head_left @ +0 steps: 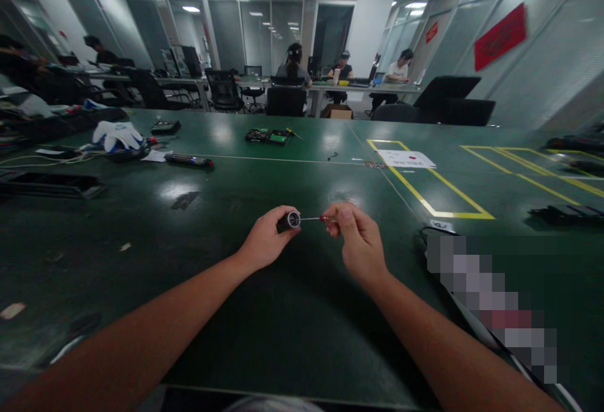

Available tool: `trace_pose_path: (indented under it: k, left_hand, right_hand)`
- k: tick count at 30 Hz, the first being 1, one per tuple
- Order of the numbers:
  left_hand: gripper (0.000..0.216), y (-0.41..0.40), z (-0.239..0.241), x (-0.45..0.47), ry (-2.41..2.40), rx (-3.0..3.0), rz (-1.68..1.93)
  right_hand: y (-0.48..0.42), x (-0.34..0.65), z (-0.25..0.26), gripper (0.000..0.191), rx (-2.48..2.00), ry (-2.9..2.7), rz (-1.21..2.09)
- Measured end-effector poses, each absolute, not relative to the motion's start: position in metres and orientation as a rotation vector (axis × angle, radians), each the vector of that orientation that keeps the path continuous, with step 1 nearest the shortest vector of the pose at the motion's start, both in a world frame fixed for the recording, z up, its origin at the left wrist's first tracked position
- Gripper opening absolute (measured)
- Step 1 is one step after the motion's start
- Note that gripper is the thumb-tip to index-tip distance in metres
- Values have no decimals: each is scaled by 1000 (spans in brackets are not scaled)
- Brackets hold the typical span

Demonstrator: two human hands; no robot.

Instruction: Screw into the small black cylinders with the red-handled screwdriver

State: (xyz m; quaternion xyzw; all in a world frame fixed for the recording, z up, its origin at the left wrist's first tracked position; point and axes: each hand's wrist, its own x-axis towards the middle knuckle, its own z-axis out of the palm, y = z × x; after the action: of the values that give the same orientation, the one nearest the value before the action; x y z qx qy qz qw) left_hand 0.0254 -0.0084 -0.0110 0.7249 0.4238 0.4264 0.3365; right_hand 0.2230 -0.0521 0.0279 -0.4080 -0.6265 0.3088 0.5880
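Note:
My left hand is closed round a small black cylinder with a silver round end, held just above the green table. My right hand pinches a small red-handled screwdriver. Its thin metal shaft points left and its tip meets the cylinder's silver end. Both hands hover near the table's middle, close together.
Farther back lie a green circuit board, a dark pen-like tool, white gloves and a white sheet inside yellow tape lines. A black cable and a blurred patch sit at the right. Several people sit at distant desks.

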Motion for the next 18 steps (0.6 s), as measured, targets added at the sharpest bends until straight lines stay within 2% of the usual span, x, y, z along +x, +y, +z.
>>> trace_pose_path:
  k: [2, 7, 11, 13, 16, 18]
  left_hand:
    - [24, -9, -11, 25, 1104, 1911, 1097]
    - [25, -10, -10, 27, 1121, 1904, 1110]
    - [28, -10, -11, 26, 1153, 1890, 1119]
    - [28, -10, -9, 25, 1139, 1976, 1129]
    - [28, -8, -4, 21, 1090, 2124, 1125]
    - [29, -7, -2, 20, 1106, 2117, 1126]
  right_hand:
    - [-52, 223, 29, 42, -1004, -1454, 681]
    - [-48, 221, 29, 24, -1006, -1320, 700]
    - [-40, 221, 22, 28, -1045, -1276, 697]
    - [-33, 224, 18, 30, -1039, -1185, 776]
    - [-22, 230, 13, 35, -982, -982, 1085]
    - [-18, 233, 12, 37, -968, -910, 1142]
